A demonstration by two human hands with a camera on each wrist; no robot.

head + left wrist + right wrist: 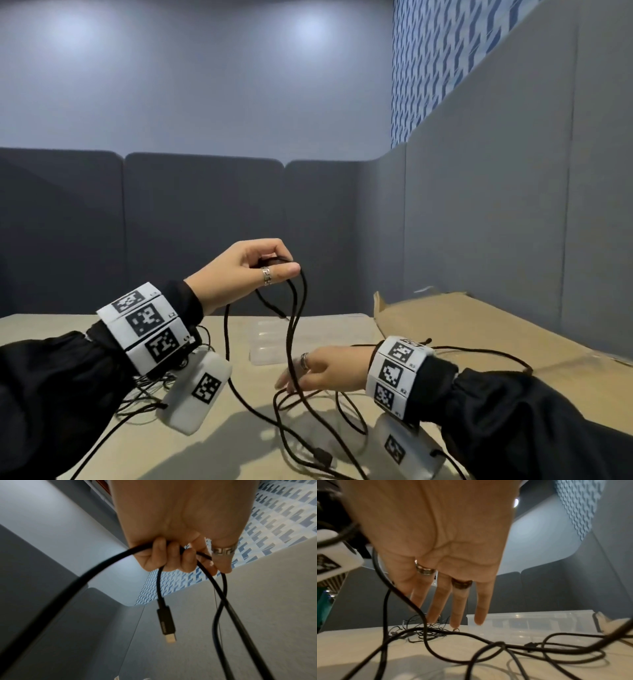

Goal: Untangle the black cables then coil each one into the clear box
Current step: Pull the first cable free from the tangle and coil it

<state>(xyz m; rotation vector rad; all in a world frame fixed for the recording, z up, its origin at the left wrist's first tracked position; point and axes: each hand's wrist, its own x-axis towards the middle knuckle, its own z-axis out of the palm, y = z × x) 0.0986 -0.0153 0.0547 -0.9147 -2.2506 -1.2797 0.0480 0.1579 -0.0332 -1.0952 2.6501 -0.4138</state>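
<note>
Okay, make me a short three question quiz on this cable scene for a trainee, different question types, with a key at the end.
1. True or false: the left hand holds strands of black cable raised above the table.
2. Multiple choice: the right hand is (A) clenched round a plug, (B) open with fingers straight, low over the cables, (C) inside the clear box.
3. Fill in: below the left hand's grip hangs a black connector with a ____ tip.

Key: 1 true; 2 B; 3 white (pale).
</note>
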